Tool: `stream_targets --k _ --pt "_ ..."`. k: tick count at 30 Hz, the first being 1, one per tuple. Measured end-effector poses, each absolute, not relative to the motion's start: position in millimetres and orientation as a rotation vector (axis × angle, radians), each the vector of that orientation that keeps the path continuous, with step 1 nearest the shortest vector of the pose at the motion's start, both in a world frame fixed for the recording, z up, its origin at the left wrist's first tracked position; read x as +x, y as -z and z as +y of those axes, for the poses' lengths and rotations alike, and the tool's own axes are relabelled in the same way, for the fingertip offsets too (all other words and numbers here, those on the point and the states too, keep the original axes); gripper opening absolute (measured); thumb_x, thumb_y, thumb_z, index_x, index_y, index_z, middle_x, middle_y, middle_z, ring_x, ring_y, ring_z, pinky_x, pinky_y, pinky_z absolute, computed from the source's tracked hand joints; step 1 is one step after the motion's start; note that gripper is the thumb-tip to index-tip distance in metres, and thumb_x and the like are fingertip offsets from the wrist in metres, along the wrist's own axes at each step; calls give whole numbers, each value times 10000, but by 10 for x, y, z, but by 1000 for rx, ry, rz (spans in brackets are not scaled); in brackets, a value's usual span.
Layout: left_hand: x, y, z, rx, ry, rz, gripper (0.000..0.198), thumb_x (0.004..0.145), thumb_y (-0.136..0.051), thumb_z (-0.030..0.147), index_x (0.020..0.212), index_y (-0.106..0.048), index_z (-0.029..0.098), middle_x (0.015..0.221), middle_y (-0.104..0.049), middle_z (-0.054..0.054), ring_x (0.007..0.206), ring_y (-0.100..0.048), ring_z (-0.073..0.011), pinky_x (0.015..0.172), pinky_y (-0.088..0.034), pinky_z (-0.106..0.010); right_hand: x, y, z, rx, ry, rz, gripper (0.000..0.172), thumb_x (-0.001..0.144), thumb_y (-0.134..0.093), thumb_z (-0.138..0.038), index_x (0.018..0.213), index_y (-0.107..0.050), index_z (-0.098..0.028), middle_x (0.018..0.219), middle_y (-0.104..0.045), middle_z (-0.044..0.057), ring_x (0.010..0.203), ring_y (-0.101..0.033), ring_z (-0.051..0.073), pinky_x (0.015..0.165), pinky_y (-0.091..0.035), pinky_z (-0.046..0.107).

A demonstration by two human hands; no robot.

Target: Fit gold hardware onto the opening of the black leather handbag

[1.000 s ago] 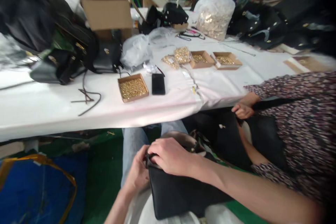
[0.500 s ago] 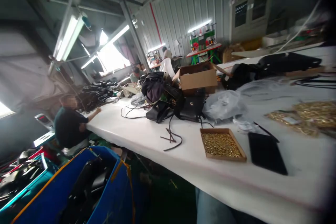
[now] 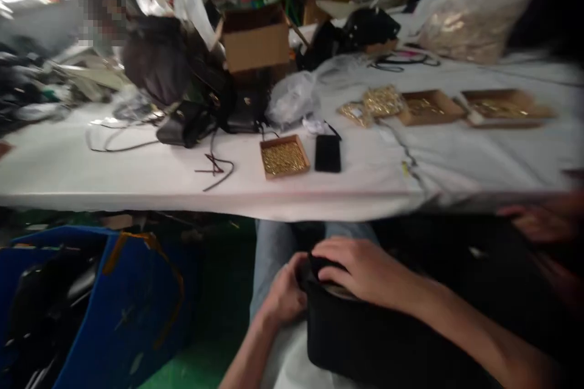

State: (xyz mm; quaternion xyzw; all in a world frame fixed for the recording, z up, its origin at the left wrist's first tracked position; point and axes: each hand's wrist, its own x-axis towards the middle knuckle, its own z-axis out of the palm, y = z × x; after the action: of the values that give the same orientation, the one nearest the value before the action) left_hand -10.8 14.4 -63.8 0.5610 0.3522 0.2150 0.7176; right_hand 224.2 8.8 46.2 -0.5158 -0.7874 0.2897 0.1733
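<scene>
A black bag (image 3: 360, 340) rests on my lap, its upper edge partly covered by my hands. My left hand (image 3: 288, 289) grips its upper left corner with the fingers curled round it. Over the top edge lies my right hand (image 3: 353, 264), fingers bent and holding the bag there. The fingertips of both hands are partly hidden, and motion blurs the bag's details. On the white table in front, a shallow cardboard box (image 3: 285, 158) holds many small gold-coloured metal pieces. Beside it lies a black flat rectangular item (image 3: 327, 154).
A blue bin (image 3: 132, 304) of black items stands at my left. On the table (image 3: 392, 164) are black bags (image 3: 182, 124), an open carton (image 3: 258, 45), clear plastic (image 3: 294, 97) and boxes of gold pieces (image 3: 431, 106). Another person's hand (image 3: 542, 222) is at the right.
My view has swung right and down. Both my hands and the black bag on my lap have come into sight, along with another person's hand at the right.
</scene>
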Motion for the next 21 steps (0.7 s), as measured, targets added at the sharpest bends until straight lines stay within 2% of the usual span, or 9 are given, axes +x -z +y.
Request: stream_targets --k 3,7,10,13,15,18,21 --pt "-129 828 112 1141 -576 795 948 704 -1072 465 1493 -602 230 1451 -689 -164 1384 -611 -430 1242 -477 -569 2691 -573 -36 -1675 -727 -1993 229 1087 -666 -292 1244 -829 -257 1250 -834 71 1144 -792 260 1052 -621 389" --pt "-136 916 124 1125 -548 739 927 734 -1076 438 1499 -598 224 1496 -676 -159 1397 -621 -400 1211 -512 -499 3148 -599 -483 -1896 -658 -1873 202 1087 -681 -336 1185 -850 -286 1212 -845 43 1086 -810 274 983 -650 393" --pt "-107 871 189 1108 -500 687 940 744 -1071 437 1516 -580 221 1497 -678 -161 1390 -636 -407 1201 -532 -518 3241 -625 -722 -1902 -647 -1874 219 1095 -672 -326 1243 -832 -302 1286 -826 38 1149 -801 280 1051 -645 409" --pt "-76 821 275 1135 -466 659 874 821 -1021 421 1548 -571 239 1529 -674 -152 1417 -632 -419 1238 -517 -565 3241 -712 -794 -1939 -570 -1870 247 1112 -636 -286 1291 -806 -289 1374 -791 51 1228 -773 280 1124 -614 424" --pt "-68 809 324 1162 -435 642 869 856 -997 395 1591 -552 262 1571 -658 -139 1445 -620 -426 1261 -505 -584 3241 -791 -812 -1972 -593 -1877 226 1107 -640 -266 1251 -813 -285 1343 -798 52 1203 -776 275 1087 -625 411" --pt "-68 802 362 1161 -398 616 948 836 -1017 366 1639 -520 294 1605 -645 -117 1470 -611 -437 1272 -507 -598 3212 -874 -868 -1968 -695 -1927 209 1106 -639 -240 1154 -833 -305 1250 -828 22 1128 -797 250 1021 -639 376" --pt "-57 771 365 1128 -421 590 948 821 -1027 404 1627 -541 288 1589 -661 -117 1450 -632 -440 1255 -529 -596 3122 -862 -920 -1948 -741 -2057 253 1107 -617 -192 1196 -818 -317 1248 -837 1 1087 -805 232 946 -638 362"
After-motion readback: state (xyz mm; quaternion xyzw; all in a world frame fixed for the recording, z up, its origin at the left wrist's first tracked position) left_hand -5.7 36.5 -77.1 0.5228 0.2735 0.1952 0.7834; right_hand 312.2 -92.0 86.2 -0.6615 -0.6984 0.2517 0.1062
